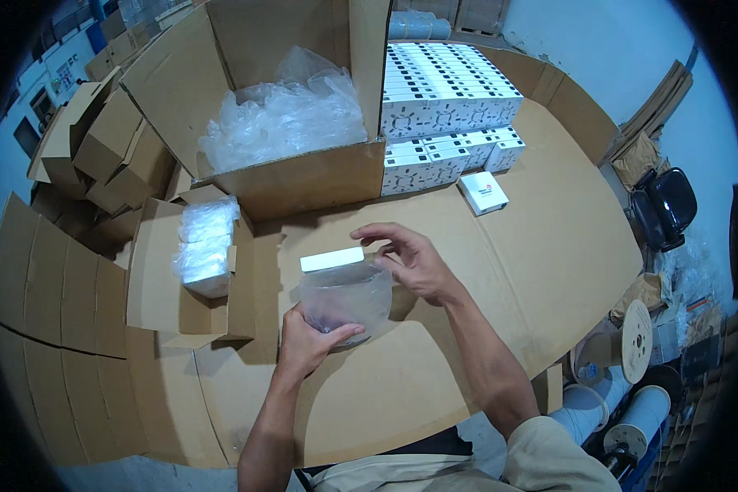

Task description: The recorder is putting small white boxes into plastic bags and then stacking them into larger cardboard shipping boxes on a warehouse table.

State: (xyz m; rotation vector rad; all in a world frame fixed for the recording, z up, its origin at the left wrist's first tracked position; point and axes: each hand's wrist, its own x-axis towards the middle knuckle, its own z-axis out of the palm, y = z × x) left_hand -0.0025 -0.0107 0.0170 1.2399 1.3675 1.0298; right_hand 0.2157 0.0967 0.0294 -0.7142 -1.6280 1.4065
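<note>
My left hand (310,341) grips a clear air-filled plastic bag (346,297) from its lower left, thumb across the front. Along the bag's top edge shows a small white box (332,260); how far it sits inside the bag is hard to tell. My right hand (412,264) is at the bag's upper right corner, fingers curved and apart, thumb close to the plastic. Whether the thumb touches it I cannot tell. To the left, an open cardboard carton (157,283) holds several plastic-wrapped boxes (207,242).
Beyond my hands stands a large carton (312,182) filled with clear plastic bags (291,111). Beside it are stacked white printed boxes (447,107), with a single white box (484,193) in front. Cardboard covers the table (549,271). Spools (635,340) stand at the lower right.
</note>
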